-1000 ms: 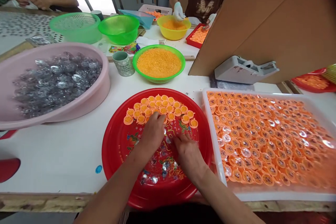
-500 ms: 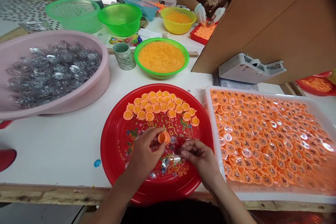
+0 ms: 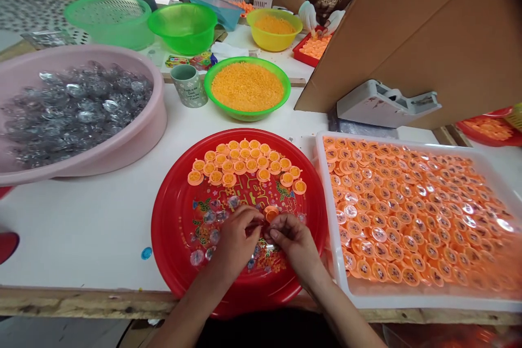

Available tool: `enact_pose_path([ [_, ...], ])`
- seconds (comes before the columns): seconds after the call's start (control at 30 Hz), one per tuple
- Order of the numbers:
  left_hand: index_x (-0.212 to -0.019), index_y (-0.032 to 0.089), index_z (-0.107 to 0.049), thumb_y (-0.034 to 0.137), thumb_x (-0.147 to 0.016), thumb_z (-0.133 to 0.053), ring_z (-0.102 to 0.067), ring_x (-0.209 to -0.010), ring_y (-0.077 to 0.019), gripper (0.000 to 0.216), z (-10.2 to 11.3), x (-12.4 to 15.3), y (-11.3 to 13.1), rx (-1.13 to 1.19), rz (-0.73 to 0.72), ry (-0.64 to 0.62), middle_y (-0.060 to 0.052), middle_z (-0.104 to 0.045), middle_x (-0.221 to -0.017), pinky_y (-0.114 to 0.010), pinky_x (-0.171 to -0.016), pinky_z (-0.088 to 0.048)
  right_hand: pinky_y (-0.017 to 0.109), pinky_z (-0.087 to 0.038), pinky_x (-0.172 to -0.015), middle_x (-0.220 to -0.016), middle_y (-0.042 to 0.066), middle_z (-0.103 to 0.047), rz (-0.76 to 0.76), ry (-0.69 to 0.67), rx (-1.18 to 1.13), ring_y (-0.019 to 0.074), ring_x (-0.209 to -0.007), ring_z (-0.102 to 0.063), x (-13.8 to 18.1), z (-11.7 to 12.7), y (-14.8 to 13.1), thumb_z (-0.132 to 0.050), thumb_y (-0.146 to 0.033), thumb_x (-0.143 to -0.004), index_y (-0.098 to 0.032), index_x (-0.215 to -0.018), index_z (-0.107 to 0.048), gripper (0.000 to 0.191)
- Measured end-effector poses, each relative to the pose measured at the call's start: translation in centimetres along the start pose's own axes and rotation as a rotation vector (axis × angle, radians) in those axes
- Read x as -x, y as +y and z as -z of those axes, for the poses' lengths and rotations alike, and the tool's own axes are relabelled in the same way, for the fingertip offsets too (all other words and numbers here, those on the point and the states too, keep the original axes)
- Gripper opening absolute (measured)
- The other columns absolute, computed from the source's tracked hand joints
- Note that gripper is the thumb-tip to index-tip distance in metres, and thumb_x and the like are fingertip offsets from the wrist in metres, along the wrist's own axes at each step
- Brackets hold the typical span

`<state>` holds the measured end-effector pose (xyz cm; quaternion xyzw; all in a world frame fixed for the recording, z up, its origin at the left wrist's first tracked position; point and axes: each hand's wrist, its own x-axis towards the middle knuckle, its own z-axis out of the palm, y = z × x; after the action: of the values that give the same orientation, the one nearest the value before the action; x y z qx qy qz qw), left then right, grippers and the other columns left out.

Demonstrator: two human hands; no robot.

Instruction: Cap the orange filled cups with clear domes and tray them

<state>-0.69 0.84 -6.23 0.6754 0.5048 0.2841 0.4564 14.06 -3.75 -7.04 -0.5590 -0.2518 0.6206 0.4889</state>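
Between the fingertips of both hands is a small orange toy cup (image 3: 271, 211), close against my right hand (image 3: 297, 242), whose thumb and index finger are pinched on it. My left hand (image 3: 240, 236) has its thumb and fingers closed just left of the cup; whatever lies in that pinch is hidden. Both hands are over a round red tray (image 3: 171, 266) with a printed pattern. Clear shiny round pieces (image 3: 197, 257) lie scattered around my left hand. Along the tray's far side stand several orange cups on saucers (image 3: 229, 179), with yellow filling.
On the right, a white tray (image 3: 340, 283) is full of orange cups with printed tops. Left is a pink basin (image 3: 161, 114) of clear pieces. Beyond stand a mug (image 3: 188, 87), a green bowl (image 3: 248, 115) of yellow bits and a cardboard panel (image 3: 408, 38). A co-worker's gloved hands (image 3: 309, 15) are behind.
The orange cup has passed from my left hand's fingers to between both hands, by the right fingertips. My hands have come together. More clear pieces show at the left of the red tray.
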Motion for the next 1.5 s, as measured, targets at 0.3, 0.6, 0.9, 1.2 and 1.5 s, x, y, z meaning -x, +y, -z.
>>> enact_pose_path([
  [0.3,-0.118,0.025,-0.058,0.004,-0.075,-0.064,-0.060,-0.105,-0.0239,0.048,-0.6,-0.9,0.5,-0.233,-0.027,-0.033,-0.006,-0.061,-0.113,-0.039,-0.091,-0.052,0.034,-0.052,-0.072,-0.076,0.002,-0.064,0.067,0.136,0.152,0.0187,-0.072,-0.063,1.1,1.3,-0.2,-0.071,-0.041,-0.079,-0.020,-0.085,-0.058,0.026],
  [0.6,-0.092,0.021,-0.063,0.011,-0.079,-0.064,-0.062,-0.096,-0.0213,0.017,-0.1,-1.0,2.8,-0.116,-0.096,-0.096,-0.005,-0.064,-0.100,-0.033,-0.085,-0.051,0.028,-0.049,-0.070,-0.080,0.001,-0.067,0.146,0.141,0.266,0.0165,-0.074,-0.060,1.6,1.6,-3.2,-0.072,-0.033,-0.078,-0.022,-0.083,-0.069,0.012],
  [0.9,-0.089,0.019,-0.063,0.015,-0.074,-0.060,-0.060,-0.072,-0.0150,0.016,1.9,0.0,3.8,0.344,0.256,-0.351,0.000,-0.064,-0.078,-0.024,-0.064,-0.047,0.028,-0.051,-0.064,-0.073,0.001,-0.067,0.008,-0.022,0.143,0.0145,-0.063,-0.061,1.8,1.9,-3.2,-0.077,-0.036,-0.073,-0.022,-0.082,-0.076,0.016],
  [1.2,-0.075,0.020,-0.058,0.007,-0.076,-0.055,-0.051,-0.062,-0.0130,0.014,-0.3,0.7,3.5,-0.049,0.094,-0.256,0.003,-0.055,-0.066,-0.024,-0.058,-0.036,0.025,-0.050,-0.065,-0.076,0.000,-0.067,0.343,0.024,0.624,0.0155,-0.070,-0.061,2.4,1.5,-2.8,-0.066,-0.017,-0.083,-0.027,-0.082,-0.075,0.012],
  [1.5,-0.074,0.021,-0.058,0.001,-0.076,-0.049,-0.058,-0.068,-0.0153,0.022,-0.1,0.8,3.4,-0.084,0.070,-0.356,0.002,-0.059,-0.070,-0.025,-0.062,-0.041,0.027,-0.054,-0.071,-0.084,0.001,-0.071,0.402,-0.042,0.713,0.0176,-0.077,-0.068,2.6,2.0,-2.5,-0.063,-0.012,-0.085,-0.028,-0.091,-0.072,0.019],
])
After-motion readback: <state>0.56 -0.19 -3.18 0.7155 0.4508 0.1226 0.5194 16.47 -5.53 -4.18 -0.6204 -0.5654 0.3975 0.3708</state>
